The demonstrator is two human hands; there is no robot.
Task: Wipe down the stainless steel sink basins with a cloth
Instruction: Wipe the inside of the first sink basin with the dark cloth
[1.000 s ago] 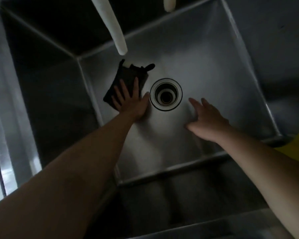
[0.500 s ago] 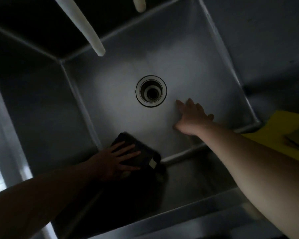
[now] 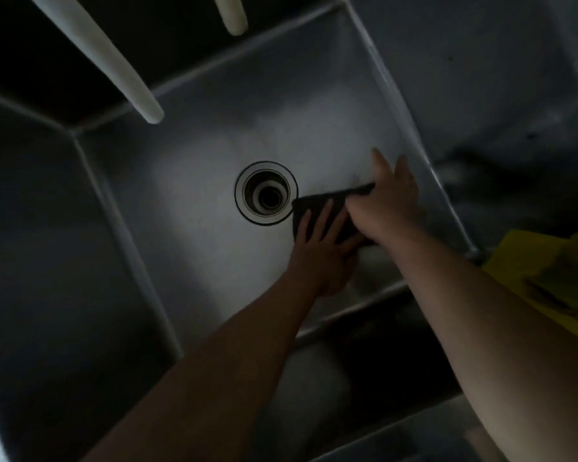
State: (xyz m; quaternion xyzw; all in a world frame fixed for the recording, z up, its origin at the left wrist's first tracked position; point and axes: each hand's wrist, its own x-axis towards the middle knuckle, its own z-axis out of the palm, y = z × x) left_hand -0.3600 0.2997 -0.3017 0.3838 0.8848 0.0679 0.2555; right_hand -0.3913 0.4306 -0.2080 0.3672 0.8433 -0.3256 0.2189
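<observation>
Dark cloth [image 3: 317,203] lies on the basin [image 3: 197,261] floor, just right of the drain [image 3: 266,193]. Left hand [image 3: 317,251] presses it flat, fingers extended. Right hand [image 3: 387,201] overlaps its far edge; grip cannot be determined. Recommend firm, overlapping strokes into the corners.

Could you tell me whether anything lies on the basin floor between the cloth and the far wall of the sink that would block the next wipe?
Nothing visible does. The dark cloth, under the left hand and right hand, lies beside the drain, and the basin floor beyond it looks bare. The spout hangs above.
</observation>
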